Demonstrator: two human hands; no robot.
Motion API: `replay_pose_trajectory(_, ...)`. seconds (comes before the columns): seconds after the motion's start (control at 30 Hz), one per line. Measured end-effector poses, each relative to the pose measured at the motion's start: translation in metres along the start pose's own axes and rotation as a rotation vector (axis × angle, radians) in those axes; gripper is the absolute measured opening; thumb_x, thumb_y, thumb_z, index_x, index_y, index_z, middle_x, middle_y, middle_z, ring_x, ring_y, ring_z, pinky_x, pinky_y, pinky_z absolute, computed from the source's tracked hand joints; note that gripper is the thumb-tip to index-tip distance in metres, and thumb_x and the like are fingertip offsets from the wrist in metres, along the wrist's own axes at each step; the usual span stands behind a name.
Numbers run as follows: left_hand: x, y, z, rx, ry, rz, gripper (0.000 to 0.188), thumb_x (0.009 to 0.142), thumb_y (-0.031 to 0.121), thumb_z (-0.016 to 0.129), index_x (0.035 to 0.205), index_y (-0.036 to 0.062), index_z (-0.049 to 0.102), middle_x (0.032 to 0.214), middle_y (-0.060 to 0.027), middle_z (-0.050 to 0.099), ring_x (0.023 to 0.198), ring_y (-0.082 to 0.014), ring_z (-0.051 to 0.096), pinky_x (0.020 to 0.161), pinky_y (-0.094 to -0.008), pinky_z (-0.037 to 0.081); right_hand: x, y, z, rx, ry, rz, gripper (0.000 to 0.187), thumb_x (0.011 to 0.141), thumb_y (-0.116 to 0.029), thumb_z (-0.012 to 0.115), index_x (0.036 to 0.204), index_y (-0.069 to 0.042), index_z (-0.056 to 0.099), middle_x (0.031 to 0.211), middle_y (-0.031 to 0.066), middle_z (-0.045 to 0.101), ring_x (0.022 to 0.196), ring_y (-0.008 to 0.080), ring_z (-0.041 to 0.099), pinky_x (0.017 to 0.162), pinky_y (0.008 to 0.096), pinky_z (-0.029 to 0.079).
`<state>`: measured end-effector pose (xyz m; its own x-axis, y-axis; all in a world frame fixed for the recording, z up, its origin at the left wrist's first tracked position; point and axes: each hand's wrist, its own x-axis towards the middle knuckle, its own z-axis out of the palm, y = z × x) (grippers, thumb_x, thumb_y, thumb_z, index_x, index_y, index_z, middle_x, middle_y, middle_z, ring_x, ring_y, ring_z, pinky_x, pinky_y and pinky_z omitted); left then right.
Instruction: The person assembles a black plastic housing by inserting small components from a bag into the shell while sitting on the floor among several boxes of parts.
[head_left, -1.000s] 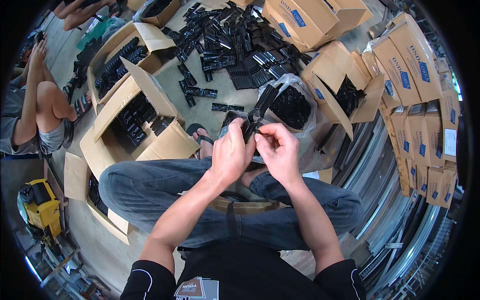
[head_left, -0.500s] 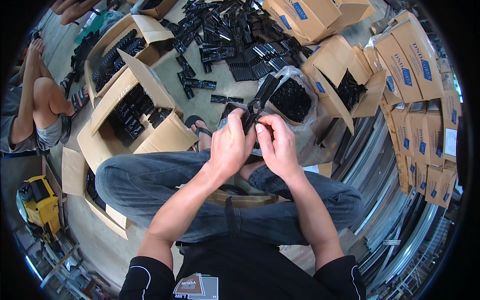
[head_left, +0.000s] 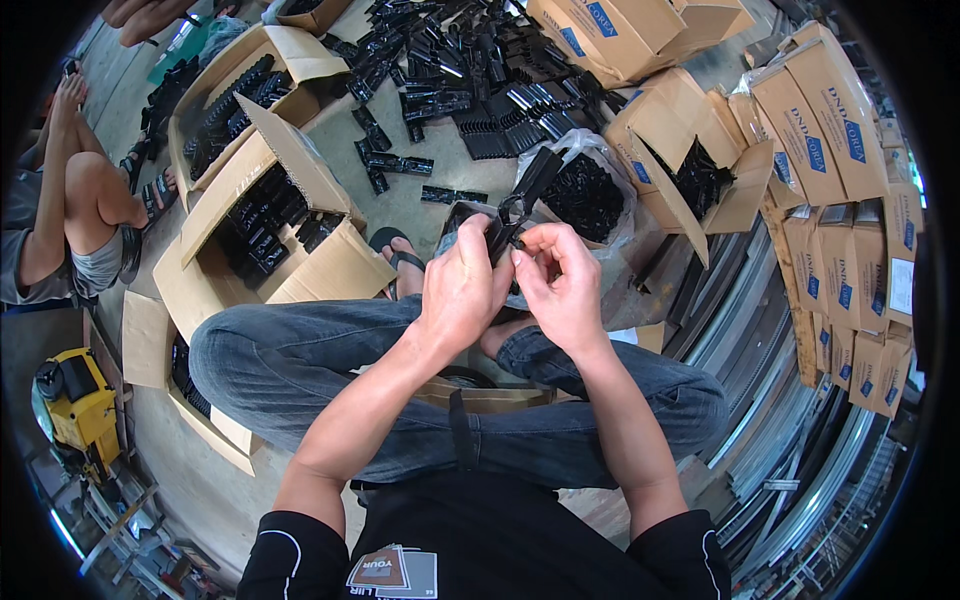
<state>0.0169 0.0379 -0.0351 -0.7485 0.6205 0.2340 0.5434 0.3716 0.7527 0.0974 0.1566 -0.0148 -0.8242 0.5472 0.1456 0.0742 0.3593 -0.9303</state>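
My left hand is closed around a long black hinge-like part with a round joint, its far end pointing up and to the right. The fingers of my right hand are pinched against the near end of that part, by the left fingertips; a tiny dark piece may be between them, too small to name. Just beyond the hands stands a clear plastic bag full of small black pieces. A small container is partly hidden behind my left hand.
Open cartons of black parts stand left and right. A heap of black parts covers the floor ahead. Long metal profiles and stacked boxes line the right. Another person sits at left, near a yellow machine.
My right fingers have shifted slightly, with the hand turned a little at the near end of the black part. My left hand keeps its hold, almost unmoved.
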Motion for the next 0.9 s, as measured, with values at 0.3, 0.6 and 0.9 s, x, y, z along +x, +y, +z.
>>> replay_pose_trajectory(0.3,0.001,0.002,0.0,-0.002,0.018,0.029,0.048,0.085,0.01,0.071,0.119,-0.0069,0.043,0.082,-0.0261,0.065,0.072,-0.0446,0.067,0.059,-0.0489,0.054,0.001,-0.004,-0.003,-0.039,-0.005,-0.009,0.018,0.083,0.004,0.072,0.097,0.0,0.061,0.08,0.0035,0.061,0.056,0.0061,0.047,0.049,0.0235,0.039)
replay_pose_trajectory(0.6,0.002,0.004,-0.002,0.002,0.011,0.025,0.046,0.087,0.011,0.07,0.12,-0.0071,0.042,0.083,-0.0264,0.066,0.073,-0.0446,0.067,0.059,-0.0489,0.054,0.0,0.001,-0.005,0.045,-0.018,0.053,0.017,0.083,0.002,0.072,0.098,0.0,0.064,0.08,0.0038,0.064,0.058,0.005,0.048,0.051,0.023,0.04)
replay_pose_trajectory(0.9,0.002,0.004,-0.003,0.0,0.009,0.008,0.047,0.087,0.012,0.07,0.12,-0.0071,0.042,0.083,-0.0268,0.066,0.073,-0.0449,0.067,0.06,-0.0491,0.054,0.002,-0.009,-0.006,-0.008,-0.066,0.095,0.013,0.088,-0.002,0.072,0.098,0.002,0.065,0.084,0.0016,0.065,0.069,0.0045,0.053,0.06,0.0211,0.044)
